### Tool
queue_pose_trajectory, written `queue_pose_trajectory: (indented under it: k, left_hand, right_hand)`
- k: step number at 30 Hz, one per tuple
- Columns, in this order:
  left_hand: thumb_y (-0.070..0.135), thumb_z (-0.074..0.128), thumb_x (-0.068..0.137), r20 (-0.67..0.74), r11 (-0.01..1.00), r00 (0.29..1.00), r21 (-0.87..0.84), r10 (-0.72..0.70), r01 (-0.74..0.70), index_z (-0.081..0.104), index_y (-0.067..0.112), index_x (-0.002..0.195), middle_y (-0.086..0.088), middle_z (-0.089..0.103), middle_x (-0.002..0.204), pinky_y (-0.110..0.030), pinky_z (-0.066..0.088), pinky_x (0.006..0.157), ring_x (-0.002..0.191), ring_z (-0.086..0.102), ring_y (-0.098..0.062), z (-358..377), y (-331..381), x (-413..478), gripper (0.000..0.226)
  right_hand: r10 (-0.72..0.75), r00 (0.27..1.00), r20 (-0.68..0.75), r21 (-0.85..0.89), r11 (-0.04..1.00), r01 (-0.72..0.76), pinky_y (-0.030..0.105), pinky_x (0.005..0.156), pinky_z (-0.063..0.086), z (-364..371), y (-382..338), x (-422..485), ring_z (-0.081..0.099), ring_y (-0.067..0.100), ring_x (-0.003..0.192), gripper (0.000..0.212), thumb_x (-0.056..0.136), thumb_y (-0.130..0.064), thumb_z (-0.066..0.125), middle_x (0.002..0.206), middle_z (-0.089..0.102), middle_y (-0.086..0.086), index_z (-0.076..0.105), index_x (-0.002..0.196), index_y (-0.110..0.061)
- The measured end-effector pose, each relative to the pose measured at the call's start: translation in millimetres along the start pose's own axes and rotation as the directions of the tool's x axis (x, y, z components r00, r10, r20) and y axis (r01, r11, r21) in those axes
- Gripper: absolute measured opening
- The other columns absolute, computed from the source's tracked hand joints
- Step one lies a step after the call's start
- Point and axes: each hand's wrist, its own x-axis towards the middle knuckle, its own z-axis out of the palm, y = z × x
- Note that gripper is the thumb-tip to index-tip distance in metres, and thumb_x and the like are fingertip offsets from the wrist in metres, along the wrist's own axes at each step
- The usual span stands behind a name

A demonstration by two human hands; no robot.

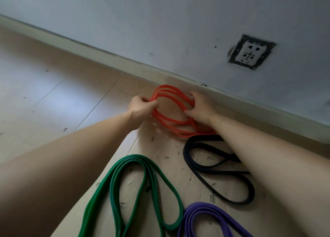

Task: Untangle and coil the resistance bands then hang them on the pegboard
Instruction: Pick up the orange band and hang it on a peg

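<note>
A: Band, orange (171, 111), sits in several stacked loops on the floor (53, 93) just beside the baseboard (125, 65). Grip status?

B: My left hand (141, 108) is clenched around the loops' left side. My right hand (200, 108) grasps the right side, fingers hooked over the strands, thumb under.

A: Other bands?

B: Black band (214, 172) lies loose, its far end touching the orange loops and partly under my right forearm. Green band (135, 192) is folded in long loops nearer me; purple band (210, 217) just beside it, cut off by the frame edge.

A: Surroundings?

B: Grey wall (160, 22), wall socket (250, 52) above right.
</note>
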Motion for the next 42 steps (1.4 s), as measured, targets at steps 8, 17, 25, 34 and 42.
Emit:
queue_pose_trajectory:
  k: [8, 17, 25, 34, 42]
  left_hand:
    - [-0.005, 0.073, 0.082, 0.156, 0.970, 0.960, -0.107, 0.232, -0.217, 0.069, 0.009, 0.091, -0.010, 0.072, 0.087, -0.027, 0.058, 0.074, 0.078, 0.068, -0.020, -11.3, 82.7, -58.8, 0.017]
    - [0.012, 0.083, 0.079, 0.284, 0.837, 0.848, 0.200, 0.448, -0.509, 0.073, 0.013, 0.099, -0.001, 0.076, 0.085, -0.021, 0.052, 0.065, 0.069, 0.066, -0.006, -32.1, 196.7, -144.0, 0.022]
    - [0.011, 0.087, 0.077, 0.467, 0.685, 0.734, 0.311, 0.494, -0.659, 0.077, 0.011, 0.096, 0.000, 0.072, 0.073, -0.016, 0.050, 0.059, 0.059, 0.063, -0.002, -100.0, 266.2, -233.5, 0.022]
    - [0.022, 0.080, 0.085, 0.477, 0.700, 0.720, 0.263, 0.504, -0.664, 0.074, 0.013, 0.097, -0.006, 0.073, 0.084, -0.020, 0.056, 0.067, 0.069, 0.068, -0.010, -144.1, 327.8, -336.7, 0.017]
    - [0.025, 0.073, 0.091, 0.413, 0.676, 0.649, 0.101, 0.639, -0.730, 0.068, 0.015, 0.104, -0.005, 0.072, 0.085, -0.025, 0.056, 0.069, 0.070, 0.064, -0.015, -161.2, 401.0, -421.0, 0.016]
  right_hand:
    - [-0.025, 0.999, -0.030, 0.161, 0.986, 0.029, 0.044, 0.103, 0.050, -63.8, -24.2, -43.3, 0.060, 0.024, 0.118, 0.092, 0.052, -0.053, 0.083, 0.129, 0.062, 0.002, 0.053, 0.134, -0.026]
    - [-0.249, 0.967, -0.055, 0.192, 0.948, 0.255, 0.037, 0.119, 0.032, -204.1, -90.1, -113.2, 0.035, 0.023, 0.147, 0.097, 0.076, -0.026, 0.086, 0.158, 0.038, 0.006, 0.031, 0.157, -0.023]
    - [-0.423, 0.895, 0.142, 0.355, 0.866, 0.353, 0.017, 0.071, 0.047, -274.0, -151.5, -192.6, 0.061, 0.003, 0.073, 0.016, 0.080, -0.009, 0.081, 0.076, 0.067, -0.009, 0.073, 0.086, -0.022]
    - [-0.464, 0.869, 0.172, 0.525, 0.790, 0.317, 0.025, 0.075, 0.056, -359.9, -183.2, -291.7, 0.069, 0.019, 0.083, 0.012, 0.090, -0.009, 0.074, 0.082, 0.068, 0.006, 0.071, 0.098, -0.001]
    - [-0.480, 0.875, -0.066, 0.451, 0.768, 0.455, 0.033, 0.080, 0.054, -461.3, -216.6, -367.1, 0.060, 0.014, 0.076, 0.018, 0.091, -0.022, 0.074, 0.079, 0.061, 0.001, 0.071, 0.099, -0.006]
